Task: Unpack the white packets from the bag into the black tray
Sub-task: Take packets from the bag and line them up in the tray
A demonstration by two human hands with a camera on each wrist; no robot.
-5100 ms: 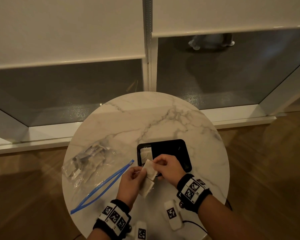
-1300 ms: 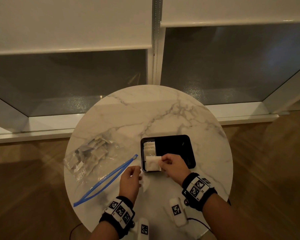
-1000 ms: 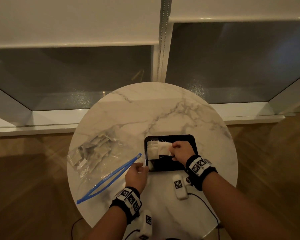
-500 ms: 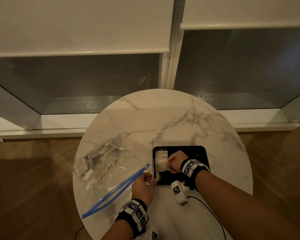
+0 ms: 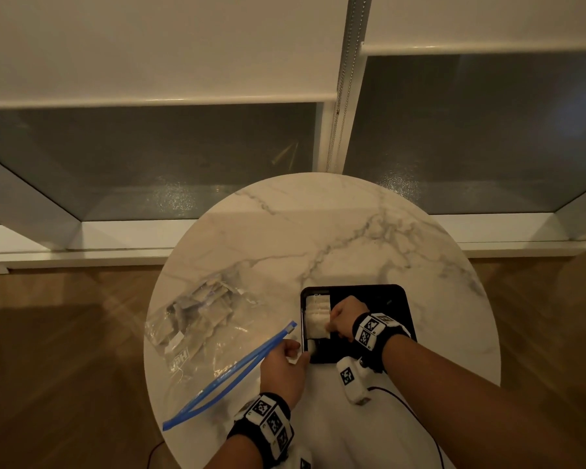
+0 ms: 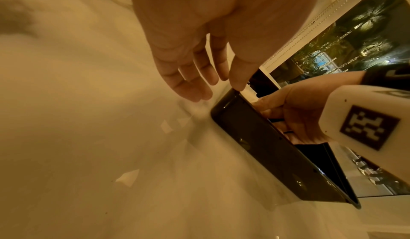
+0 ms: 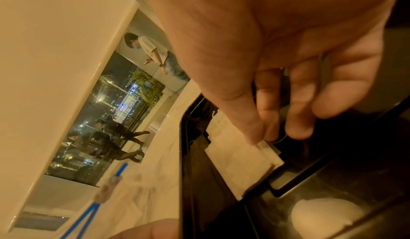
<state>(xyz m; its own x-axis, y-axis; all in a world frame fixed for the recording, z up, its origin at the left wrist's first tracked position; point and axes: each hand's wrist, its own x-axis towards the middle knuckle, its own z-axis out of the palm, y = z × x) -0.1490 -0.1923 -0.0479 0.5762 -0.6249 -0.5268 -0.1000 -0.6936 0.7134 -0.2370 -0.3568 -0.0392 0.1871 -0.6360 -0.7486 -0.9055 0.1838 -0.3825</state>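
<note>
The black tray lies on the round marble table, with a row of white packets along its left side. My right hand reaches into the tray and pinches one white packet between thumb and fingers, low over that row. My left hand rests by the tray's front left corner, fingers relaxed and empty; its thumb touches the tray's rim. The clear zip bag lies to the left, its blue zip open, more packets inside.
A white camera unit with a cable hangs from my right wrist, over the table in front of the tray. A window sill and lowered blinds stand behind the table. Wooden floor surrounds it. People show in the window glass.
My right hand carried a packet from the tray's front edge onto the row at its left side. My left hand slid forward to the tray's corner. The head view shifted.
</note>
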